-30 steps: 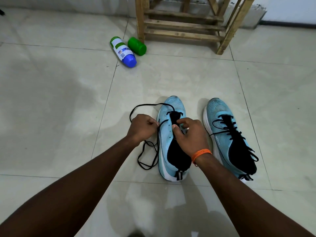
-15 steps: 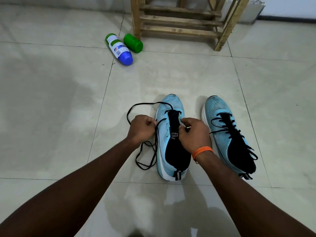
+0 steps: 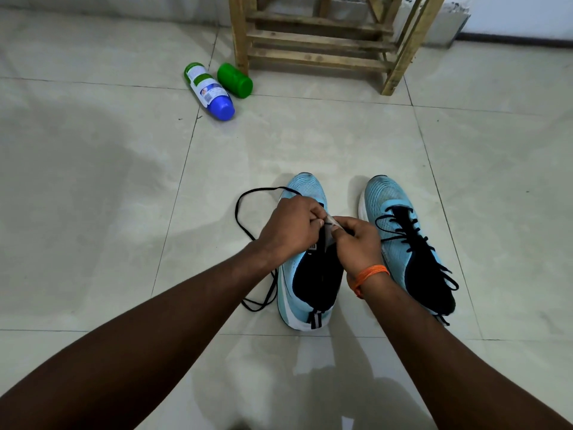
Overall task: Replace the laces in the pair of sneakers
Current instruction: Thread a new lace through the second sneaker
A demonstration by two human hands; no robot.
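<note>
Both sneakers sit on the tile floor (image 3: 124, 212), side by side with a narrow gap. Long axes run away from me, toes toward the wooden rack (image 3: 313, 41), heels toward the camera.

The laced sneaker (image 3: 400, 252) is on my right, with its heel angled slightly outward. The unlaced sneaker (image 3: 305, 189) is on the left with its eyelets bare.

The hands meet over the unlaced sneaker's throat, fingers touching. The left hand (image 3: 288, 226) is curled round the black lace (image 3: 238, 212), which loops out left and trails down the floor beside the shoe. The right hand (image 3: 359, 240), with an orange wristband (image 3: 370, 273), pinches a pale strip. It's probably the top of the tongue (image 3: 327, 243), but the fingers crowd it, so I'm not certain.

A blue-capped bottle (image 3: 210, 91) and a green container (image 3: 234, 80) lie by the rack leg.
</note>
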